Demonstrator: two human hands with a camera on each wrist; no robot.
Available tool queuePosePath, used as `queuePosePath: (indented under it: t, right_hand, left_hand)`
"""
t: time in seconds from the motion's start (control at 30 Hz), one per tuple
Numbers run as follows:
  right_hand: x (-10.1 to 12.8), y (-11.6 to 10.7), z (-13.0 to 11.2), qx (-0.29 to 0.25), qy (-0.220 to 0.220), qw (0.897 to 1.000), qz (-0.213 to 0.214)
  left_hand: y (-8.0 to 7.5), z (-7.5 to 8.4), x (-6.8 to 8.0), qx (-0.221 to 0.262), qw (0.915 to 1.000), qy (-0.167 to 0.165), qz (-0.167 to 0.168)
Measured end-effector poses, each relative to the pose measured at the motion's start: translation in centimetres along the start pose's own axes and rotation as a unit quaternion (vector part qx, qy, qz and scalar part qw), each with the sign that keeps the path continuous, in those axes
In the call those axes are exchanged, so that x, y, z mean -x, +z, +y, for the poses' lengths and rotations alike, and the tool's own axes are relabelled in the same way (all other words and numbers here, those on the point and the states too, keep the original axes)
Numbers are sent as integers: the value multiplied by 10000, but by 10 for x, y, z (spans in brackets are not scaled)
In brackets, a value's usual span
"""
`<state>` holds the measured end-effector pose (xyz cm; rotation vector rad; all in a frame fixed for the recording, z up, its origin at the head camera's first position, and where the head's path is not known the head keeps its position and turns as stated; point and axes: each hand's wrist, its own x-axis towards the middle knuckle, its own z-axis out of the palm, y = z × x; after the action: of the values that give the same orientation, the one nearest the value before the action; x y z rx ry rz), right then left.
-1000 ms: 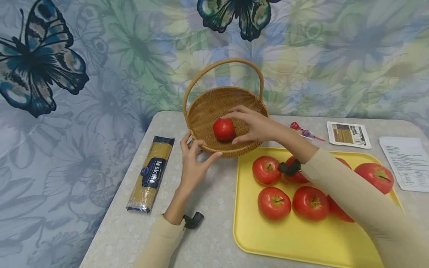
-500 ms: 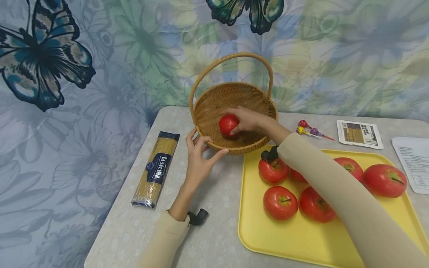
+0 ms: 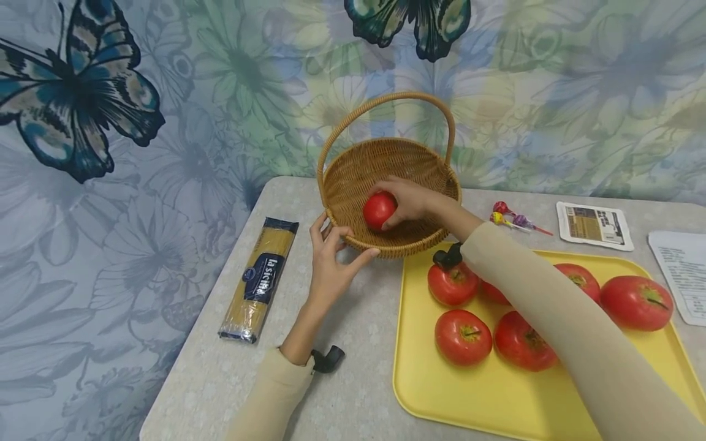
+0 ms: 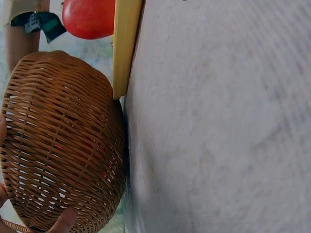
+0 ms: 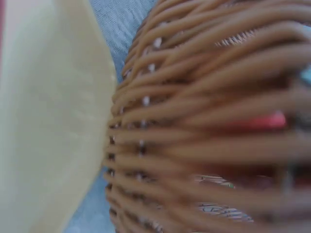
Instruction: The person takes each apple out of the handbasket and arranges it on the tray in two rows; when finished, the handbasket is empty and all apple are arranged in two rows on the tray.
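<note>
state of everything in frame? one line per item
Basket: upright on the table, holds one tomato.
Tomato in the basket: gripped by the right hand.
Left hand: holds the basket's near rim.
Tray: flat on the table, carrying loose tomatoes.
Spaghetti pack: sealed, lying flat, untouched.
Lollipops: wrapped, lying behind the tray.

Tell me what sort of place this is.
Probably a home kitchen or dining table, perhaps a staged one. A speckled table stands against a butterfly-and-flower backdrop; on it lie a yellow tray of tomatoes, a wicker basket and a spaghetti packet.
</note>
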<state>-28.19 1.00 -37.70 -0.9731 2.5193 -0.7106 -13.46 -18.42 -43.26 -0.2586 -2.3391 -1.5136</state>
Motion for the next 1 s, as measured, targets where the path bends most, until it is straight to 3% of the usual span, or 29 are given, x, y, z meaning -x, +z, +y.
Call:
queuePosePath:
  t: [0.23,0.53,0.77,1.0]
  right_hand:
    - [42,-15,0,-405,-628,9943,767]
    - [149,-40,1,-239,-1084,9783,1751]
    - [240,-54,15,1065,-613,9684,2171]
    - [329,-43,49,1356,635,9648,2164]
  left_hand:
    - [7,0,1,-50,10000,-8,-37]
    - [10,1,1,-98,9998,-82,-134]
    - [6,-2,2,-34,9999,-129,-1]
    - [7,4,1,-41,9999,-112,28]
